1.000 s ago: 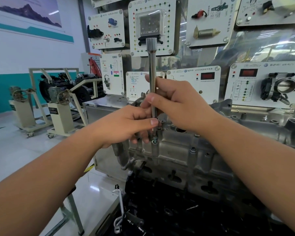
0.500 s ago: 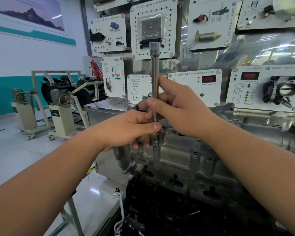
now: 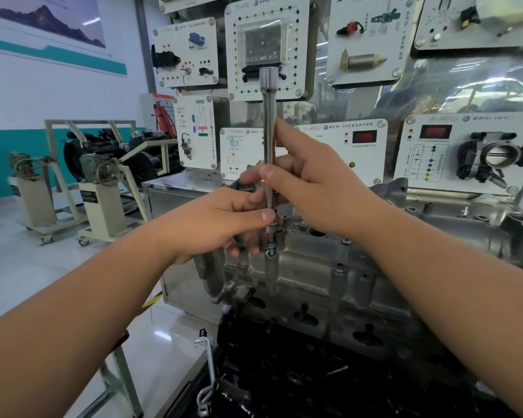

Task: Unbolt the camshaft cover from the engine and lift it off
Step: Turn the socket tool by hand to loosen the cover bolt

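Note:
A grey cast camshaft cover (image 3: 329,267) lies across the top of the engine in front of me, with bolt bosses along its near edge. A long chrome extension bar (image 3: 268,125) stands upright over a bolt (image 3: 271,252) at the cover's left end. My right hand (image 3: 311,182) pinches the bar's middle between thumb and fingers. My left hand (image 3: 224,224) holds the bar's lower end just above the bolt, thumb laid across it. The bar's tip is partly hidden by my left fingers.
Behind the engine stands a wall of white training panels (image 3: 338,149) with sensors and a throttle body (image 3: 495,158). Engine stands on castors (image 3: 100,200) sit at the left on the shiny floor. The dark engine block (image 3: 314,381) fills the lower middle.
The view has shifted slightly, so the bar and both hands sit a little lower in frame. My right fingers have shifted their hold on the bar; both hands stay on it.

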A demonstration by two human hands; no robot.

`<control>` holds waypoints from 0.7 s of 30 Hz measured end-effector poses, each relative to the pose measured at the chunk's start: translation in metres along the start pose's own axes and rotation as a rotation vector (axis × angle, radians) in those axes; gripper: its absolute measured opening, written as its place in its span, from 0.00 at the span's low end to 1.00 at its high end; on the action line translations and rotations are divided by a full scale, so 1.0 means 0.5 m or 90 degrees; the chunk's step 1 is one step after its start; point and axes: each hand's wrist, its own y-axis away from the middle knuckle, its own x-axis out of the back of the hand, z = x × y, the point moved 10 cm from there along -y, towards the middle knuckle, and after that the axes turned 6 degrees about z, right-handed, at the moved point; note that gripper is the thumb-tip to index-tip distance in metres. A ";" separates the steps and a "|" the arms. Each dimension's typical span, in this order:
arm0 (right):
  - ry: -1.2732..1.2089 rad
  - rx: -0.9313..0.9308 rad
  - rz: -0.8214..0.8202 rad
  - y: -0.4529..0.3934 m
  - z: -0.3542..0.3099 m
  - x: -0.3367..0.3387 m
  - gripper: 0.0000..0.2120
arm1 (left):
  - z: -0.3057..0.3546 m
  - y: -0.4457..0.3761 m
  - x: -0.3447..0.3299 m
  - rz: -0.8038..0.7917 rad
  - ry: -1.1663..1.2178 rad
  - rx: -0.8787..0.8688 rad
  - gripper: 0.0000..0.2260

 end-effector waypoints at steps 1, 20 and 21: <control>0.007 0.012 0.009 0.001 -0.004 -0.001 0.24 | 0.002 0.001 -0.001 -0.003 -0.004 -0.002 0.26; 0.081 0.074 0.091 0.009 -0.024 0.015 0.19 | 0.006 -0.004 0.000 0.001 -0.029 -0.039 0.18; 0.087 0.072 0.100 0.008 -0.023 0.020 0.18 | 0.008 -0.004 0.000 0.006 -0.035 -0.040 0.20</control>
